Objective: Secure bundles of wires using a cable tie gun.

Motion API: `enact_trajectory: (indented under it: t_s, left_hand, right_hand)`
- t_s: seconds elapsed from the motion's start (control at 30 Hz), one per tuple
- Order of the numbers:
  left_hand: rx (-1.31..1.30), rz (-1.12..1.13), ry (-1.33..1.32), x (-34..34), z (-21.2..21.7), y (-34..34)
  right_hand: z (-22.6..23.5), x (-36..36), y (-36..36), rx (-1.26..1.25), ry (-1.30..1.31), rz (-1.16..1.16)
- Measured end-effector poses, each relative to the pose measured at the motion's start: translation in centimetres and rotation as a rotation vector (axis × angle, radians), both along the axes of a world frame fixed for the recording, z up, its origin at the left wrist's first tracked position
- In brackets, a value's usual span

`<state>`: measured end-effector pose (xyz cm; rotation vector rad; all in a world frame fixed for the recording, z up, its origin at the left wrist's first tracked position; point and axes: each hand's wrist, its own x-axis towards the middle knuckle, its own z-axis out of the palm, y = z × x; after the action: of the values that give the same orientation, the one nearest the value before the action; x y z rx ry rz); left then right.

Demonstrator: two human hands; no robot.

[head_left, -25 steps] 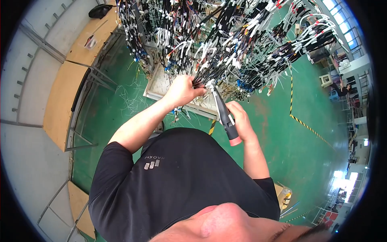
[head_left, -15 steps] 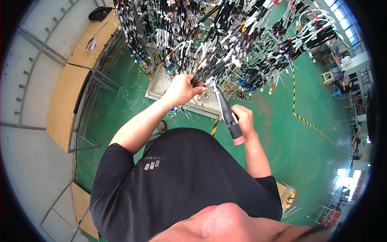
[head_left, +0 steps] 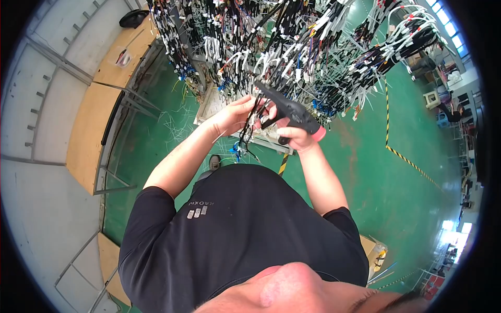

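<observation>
A thin bundle of black wires (head_left: 247,130) hangs in the fingers of my left hand (head_left: 228,119), with blue connector ends (head_left: 237,152) dangling below it. My right hand (head_left: 298,136) is closed round the grip of a black cable tie gun (head_left: 292,110) with a red rear knob. The gun slants up and left, so its nose lies over the wires, close to the left fingers. Whether the nose touches a tie there is hard to see. Right behind both hands hangs a dense mass of wire harnesses (head_left: 282,62), black with many white tags and connectors.
A pale tray (head_left: 211,104) stands under the hanging harnesses. Cut white strips (head_left: 175,130) litter the green floor (head_left: 360,172). Wooden tables (head_left: 88,133) line the left side. Yellow-black tape (head_left: 412,166) marks the floor at right; a cardboard box (head_left: 369,248) is low right.
My right hand has moved up and left, and the gun has tilted further left, its nose rising. The black wires now hang down in front of my left hand.
</observation>
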<state>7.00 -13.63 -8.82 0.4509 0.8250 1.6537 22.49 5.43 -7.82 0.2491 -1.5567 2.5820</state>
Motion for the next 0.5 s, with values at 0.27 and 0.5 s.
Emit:
enact_trajectory:
  t_s: [0.27, 0.5]
  left_hand:
    - [0.187, 0.213, 0.172, -0.3, -7.3, -2.5]
    - [-0.111, 0.205, 0.787, 0.5, -12.4, -5.5]
  right_hand:
    - [1.2, -1.9, -1.1, -0.049, 0.003, 0.000]
    - [3.5, -2.4, -1.7, -0.043, 0.042, 0.095]
